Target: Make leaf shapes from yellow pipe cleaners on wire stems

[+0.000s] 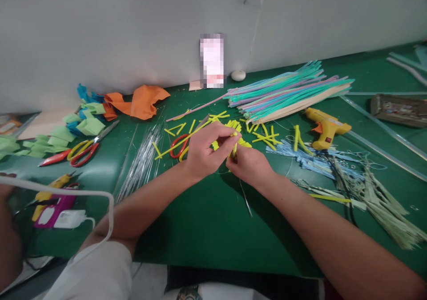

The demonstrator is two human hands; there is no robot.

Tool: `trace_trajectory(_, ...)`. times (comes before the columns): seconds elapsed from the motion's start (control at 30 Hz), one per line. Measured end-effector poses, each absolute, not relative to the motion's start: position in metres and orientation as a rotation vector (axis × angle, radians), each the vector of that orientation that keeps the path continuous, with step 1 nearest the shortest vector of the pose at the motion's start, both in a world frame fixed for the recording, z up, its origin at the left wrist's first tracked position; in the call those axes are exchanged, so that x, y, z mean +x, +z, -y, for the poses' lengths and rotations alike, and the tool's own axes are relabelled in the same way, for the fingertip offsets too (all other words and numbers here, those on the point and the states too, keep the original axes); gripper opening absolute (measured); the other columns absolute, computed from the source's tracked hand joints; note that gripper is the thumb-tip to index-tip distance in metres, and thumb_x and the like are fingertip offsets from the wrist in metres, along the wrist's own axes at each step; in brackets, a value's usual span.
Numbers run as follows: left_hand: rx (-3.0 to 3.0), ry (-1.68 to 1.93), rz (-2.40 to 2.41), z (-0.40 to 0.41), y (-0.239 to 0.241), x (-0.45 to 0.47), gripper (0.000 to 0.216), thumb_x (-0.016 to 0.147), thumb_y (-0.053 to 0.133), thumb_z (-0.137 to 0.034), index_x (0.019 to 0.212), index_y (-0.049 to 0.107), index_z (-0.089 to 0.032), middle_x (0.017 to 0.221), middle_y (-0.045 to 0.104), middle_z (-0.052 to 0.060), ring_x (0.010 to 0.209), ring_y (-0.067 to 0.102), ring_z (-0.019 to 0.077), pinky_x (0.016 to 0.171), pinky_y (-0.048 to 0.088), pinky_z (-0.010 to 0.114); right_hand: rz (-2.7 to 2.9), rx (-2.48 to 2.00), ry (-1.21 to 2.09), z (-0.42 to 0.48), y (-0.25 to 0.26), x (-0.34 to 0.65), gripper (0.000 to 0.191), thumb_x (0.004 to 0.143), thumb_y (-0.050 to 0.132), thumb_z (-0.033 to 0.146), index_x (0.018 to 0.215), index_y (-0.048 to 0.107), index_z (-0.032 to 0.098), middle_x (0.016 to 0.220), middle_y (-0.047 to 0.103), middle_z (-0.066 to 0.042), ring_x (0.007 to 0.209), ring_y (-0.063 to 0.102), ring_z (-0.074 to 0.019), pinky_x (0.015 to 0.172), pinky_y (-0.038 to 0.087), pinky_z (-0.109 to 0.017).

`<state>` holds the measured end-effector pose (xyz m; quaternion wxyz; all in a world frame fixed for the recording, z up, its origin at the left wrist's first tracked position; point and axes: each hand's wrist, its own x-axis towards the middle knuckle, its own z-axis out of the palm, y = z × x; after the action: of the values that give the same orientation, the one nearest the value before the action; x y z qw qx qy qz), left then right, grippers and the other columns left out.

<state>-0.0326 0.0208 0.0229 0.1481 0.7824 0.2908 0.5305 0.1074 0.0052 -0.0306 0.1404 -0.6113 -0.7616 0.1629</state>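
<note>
My left hand (207,151) is closed, thumb and index finger pinching a short yellow chenille stem (234,148). Right beside it, my right hand (248,163) has its fingers closed around the lower part of that stem. Just behind both hands is a cluster of yellow stem pieces (233,126); whether it is held or lies on the table, I cannot tell. A thin wire (246,198) sticks out below my right hand. Cut yellow pieces (267,136) lie around. Red-handled scissors (179,146) are partly hidden by my left hand.
A bundle of coloured chenille stems (283,93) lies behind, with a yellow glue gun (328,129) to the right. Silvery wires (142,162), another pair of scissors (88,149) and a power strip (56,209) are leftward. A white cable (66,189) crosses near a person's arm (8,233).
</note>
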Motion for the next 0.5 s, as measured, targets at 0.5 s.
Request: trace_trajectory(0.5,2.264,1.54,-0.774,-0.0189,0.0241,-0.0324,0.007,0.087,0.061,-0.015,0.083,0.066,-0.018,0.076,0.069,0.0,0.066,0.06,0.0088,0.061,0.048,0.023,2.234,-1.788,0.495,-0.0045,-0.0295,0.1074,0.026,0.081,0.046,0.026,0.098,0.063,0.018,0.072,0.066,-0.008,0.061,0.055,-0.0191,0.054,0.022,-0.029)
